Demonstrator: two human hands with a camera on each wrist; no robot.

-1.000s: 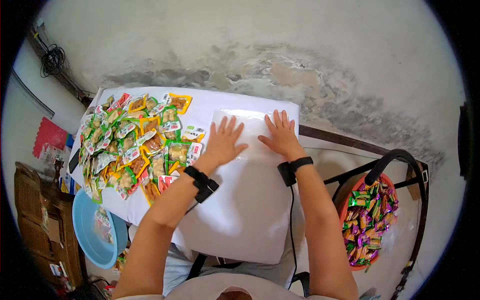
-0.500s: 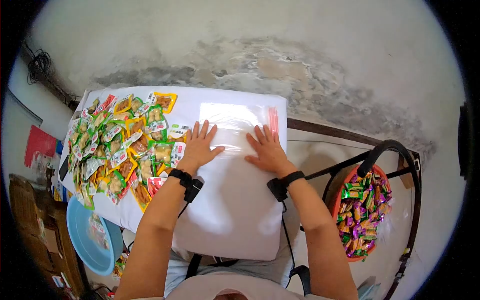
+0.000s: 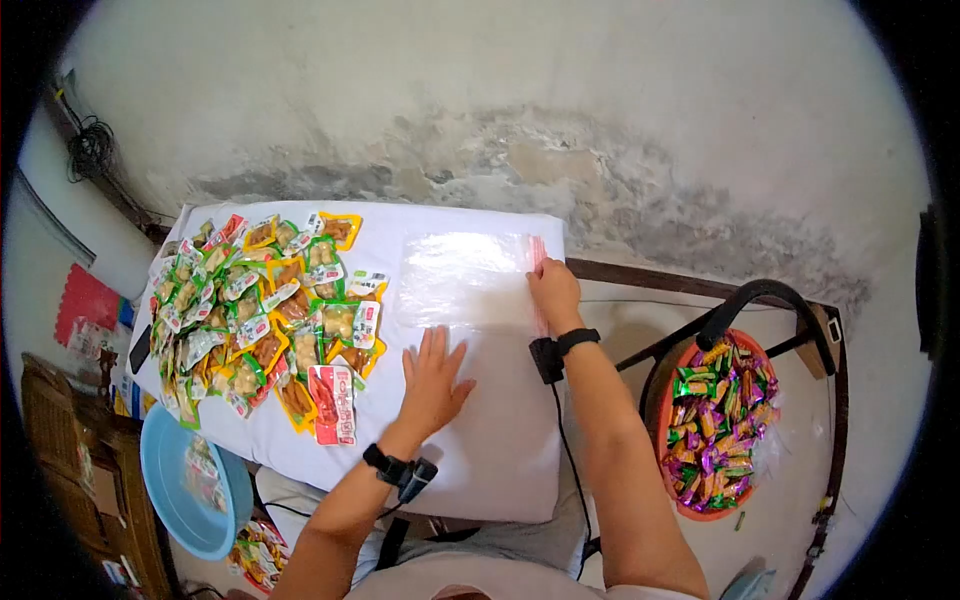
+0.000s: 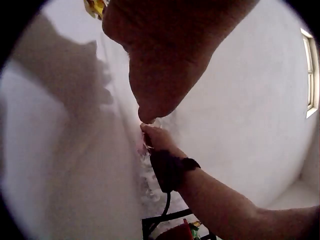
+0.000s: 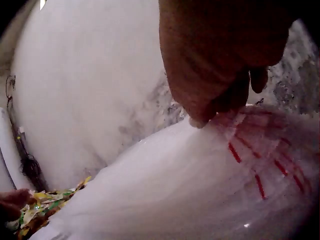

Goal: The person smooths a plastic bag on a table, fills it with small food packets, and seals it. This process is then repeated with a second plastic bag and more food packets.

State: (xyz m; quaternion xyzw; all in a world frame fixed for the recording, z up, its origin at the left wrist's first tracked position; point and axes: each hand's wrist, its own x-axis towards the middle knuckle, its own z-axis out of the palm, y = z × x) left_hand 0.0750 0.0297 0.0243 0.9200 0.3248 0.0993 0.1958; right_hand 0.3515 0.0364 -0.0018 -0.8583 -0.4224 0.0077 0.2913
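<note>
A clear plastic zip bag (image 3: 465,280) with a red strip along its right edge lies flat on the white-covered table (image 3: 500,440). My left hand (image 3: 435,352) rests flat with spread fingers on the cloth, its fingertips at the bag's near edge. My right hand (image 3: 545,272) pinches the bag's red-striped right edge. In the right wrist view its curled fingers (image 5: 215,102) press into the bag (image 5: 200,180) just above the red stripes. The left wrist view shows my left palm (image 4: 160,65) close up and the right hand (image 4: 156,139) beyond it.
A heap of several green, yellow and red snack packets (image 3: 260,300) covers the table's left half. A red basket (image 3: 672,490) full of wrapped candies sits on a black frame at the right. A blue basin (image 3: 170,470) stands on the floor at the lower left. A stained wall lies behind.
Both hands lay flat on the bag before. My left hand slid back toward me to the bag's near edge, and my right hand moved to the red-striped right edge and pinched it.
</note>
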